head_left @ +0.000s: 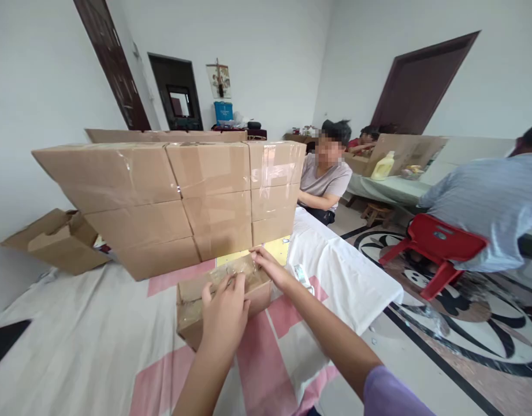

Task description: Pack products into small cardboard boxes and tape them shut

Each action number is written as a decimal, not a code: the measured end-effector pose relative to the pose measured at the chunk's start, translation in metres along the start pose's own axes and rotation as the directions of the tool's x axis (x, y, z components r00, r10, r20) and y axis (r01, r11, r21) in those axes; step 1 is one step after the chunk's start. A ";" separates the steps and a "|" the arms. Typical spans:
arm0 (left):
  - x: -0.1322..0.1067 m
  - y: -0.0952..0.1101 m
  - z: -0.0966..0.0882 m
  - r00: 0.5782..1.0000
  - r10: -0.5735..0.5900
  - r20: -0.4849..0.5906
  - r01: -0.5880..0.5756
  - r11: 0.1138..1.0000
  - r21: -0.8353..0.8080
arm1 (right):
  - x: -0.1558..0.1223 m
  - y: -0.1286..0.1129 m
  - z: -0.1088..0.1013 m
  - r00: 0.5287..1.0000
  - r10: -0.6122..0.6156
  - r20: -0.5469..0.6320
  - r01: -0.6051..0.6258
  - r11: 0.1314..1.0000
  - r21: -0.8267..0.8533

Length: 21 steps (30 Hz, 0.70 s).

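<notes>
As grips point(224, 309) point(270, 267) spread, both touch box point(196, 294).

A stack of sealed cartons point(196, 196), 3 high and 3 wide, stands on a table point(75, 335) covered in white and pink cloth. An open carton point(53, 240) lies at its left. Beyond, a person in a grey shirt point(326, 182) sits near a yellow jug point(382, 166). A person in a striped shirt point(495, 202) sits on a red chair point(434, 245).
</notes>
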State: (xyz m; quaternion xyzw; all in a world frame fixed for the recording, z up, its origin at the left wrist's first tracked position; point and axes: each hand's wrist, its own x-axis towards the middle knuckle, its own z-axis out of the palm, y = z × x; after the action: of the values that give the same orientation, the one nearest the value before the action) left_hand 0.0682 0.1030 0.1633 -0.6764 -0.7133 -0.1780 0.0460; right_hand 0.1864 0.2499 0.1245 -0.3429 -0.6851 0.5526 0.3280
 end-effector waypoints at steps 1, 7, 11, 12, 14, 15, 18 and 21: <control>-0.001 -0.001 0.000 1.000 0.008 0.007 -0.008 1.000 0.005 | -0.011 0.006 -0.001 0.999 -0.039 0.006 0.038 0.996 0.077; -0.015 -0.019 -0.001 0.987 0.131 0.093 -0.129 0.991 -0.017 | -0.085 0.035 -0.012 0.967 -0.174 0.184 0.177 0.984 0.000; -0.025 -0.037 -0.002 0.963 0.238 0.124 -0.238 0.971 -0.014 | -0.116 0.042 -0.001 0.989 -0.109 0.098 0.131 0.961 -0.245; -0.028 -0.040 -0.001 0.953 0.277 0.124 -0.278 0.961 -0.006 | -0.121 0.044 0.005 0.992 -0.116 0.040 0.122 0.959 -0.257; -0.037 -0.046 0.003 0.943 0.329 0.051 -0.331 0.943 0.038 | -0.129 0.049 0.016 0.984 -0.166 -0.071 0.144 0.960 -0.241; -0.043 -0.048 0.006 0.940 0.338 -0.043 -0.335 0.939 0.074 | -0.134 0.052 0.020 0.973 -0.194 -0.125 0.162 0.961 -0.226; -0.071 -0.056 0.020 0.859 0.281 -0.428 -0.234 0.959 0.160 | -0.152 0.061 0.014 0.936 -0.209 -0.284 0.171 0.973 -0.153; -0.102 -0.071 0.039 0.778 0.156 -0.609 -0.102 0.987 0.122 | -0.181 0.057 -0.019 0.890 -0.199 -0.410 0.158 0.979 -0.132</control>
State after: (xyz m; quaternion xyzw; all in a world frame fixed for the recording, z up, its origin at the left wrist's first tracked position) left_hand 0.0136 0.0168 0.0815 -0.6260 -0.6179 -0.3556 0.3161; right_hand 0.3077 0.1185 0.0589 -0.4049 -0.6524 0.3998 0.5006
